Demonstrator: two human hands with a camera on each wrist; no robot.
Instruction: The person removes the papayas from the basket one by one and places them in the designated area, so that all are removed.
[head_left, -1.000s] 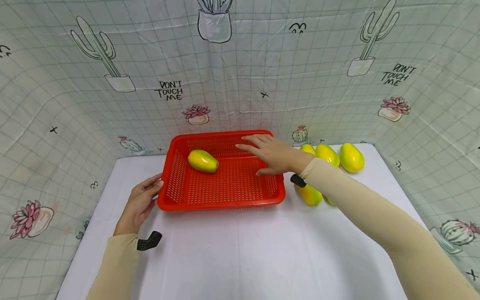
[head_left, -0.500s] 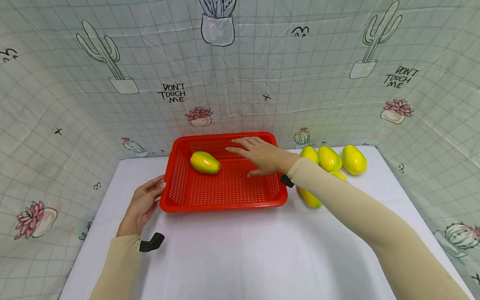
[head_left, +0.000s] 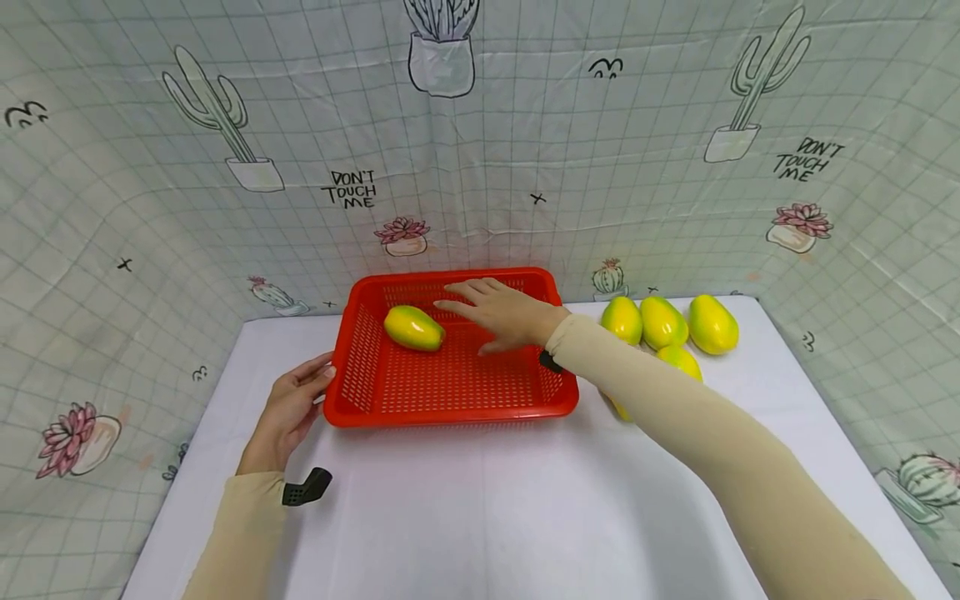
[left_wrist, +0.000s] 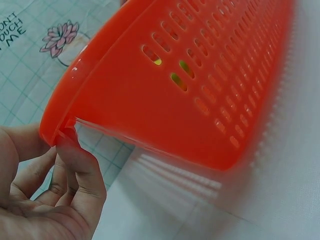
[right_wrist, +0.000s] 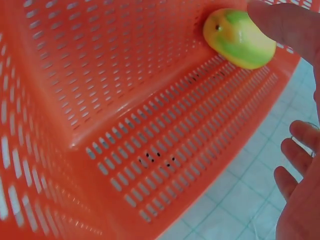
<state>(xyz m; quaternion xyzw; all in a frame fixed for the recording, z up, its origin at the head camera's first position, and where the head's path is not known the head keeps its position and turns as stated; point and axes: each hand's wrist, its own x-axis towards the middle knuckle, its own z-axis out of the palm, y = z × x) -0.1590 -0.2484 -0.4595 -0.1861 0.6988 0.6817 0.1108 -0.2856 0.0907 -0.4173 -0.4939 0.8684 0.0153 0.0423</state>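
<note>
A red plastic basket (head_left: 450, 412) with slotted walls stands at the back of the table. One glossy yellow-green mango (head_left: 414, 328) lies inside it, towards the left; the right wrist view shows the same mango (right_wrist: 240, 39) against a wall. My left hand (head_left: 287, 415) pinches the basket's left rim between thumb and fingers, as the left wrist view shows at the near rim (left_wrist: 55, 122). Over the basket my right hand (head_left: 506, 317) is spread, fingers extended towards the mango, apart from it and holding nothing.
Several more mangoes (head_left: 663, 323) lie on the white-covered table (head_left: 480, 508) right of the basket, partly hidden by my right sleeve (head_left: 675, 417). A patterned cloth (head_left: 480, 167) hangs behind and at both sides.
My right hand has moved left over the basket, closer to the mango inside, baring more of the mangoes on the right. The left hand keeps its hold on the rim.
</note>
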